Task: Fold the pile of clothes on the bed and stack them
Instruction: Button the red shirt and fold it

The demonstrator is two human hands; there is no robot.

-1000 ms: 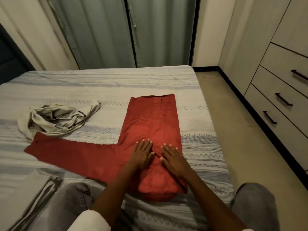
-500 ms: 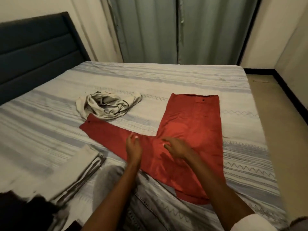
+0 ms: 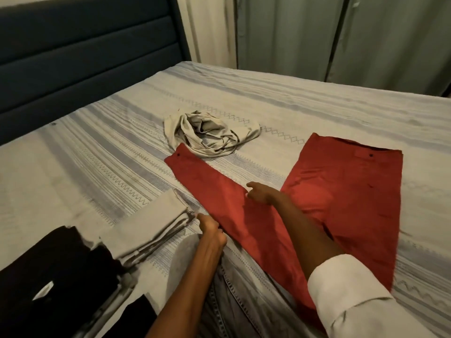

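Farthest out to the left of the left hand (image 3: 211,232) lies a black folded garment (image 3: 56,272), and against it, just beside the hand's knuckles, a beige folded stack (image 3: 156,225) on the striped bedspread (image 3: 317,106). The left forearm comes up from the lower edge, bare, wrist a little bent, and the hand sits at the near edge of the red trousers (image 3: 329,203) with its fingers curled in tight; they appear to pinch the hem of the left-pointing leg, though the exact fold of cloth under them is hard to make out. Beyond this hand, well apart, a crumpled beige garment (image 3: 207,132) overlaps the far tip of that same red leg. To the right of the left hand, the right hand (image 3: 262,195) reaches across the cloth, its arm in a white sleeve (image 3: 353,293) pushed up to mid-forearm. Its index finger points out along the leg's upper edge while the other fingers are curled under; whether they grip the fabric cannot be told. Right of this hand the trousers' wider part lies flat, running away from the person.
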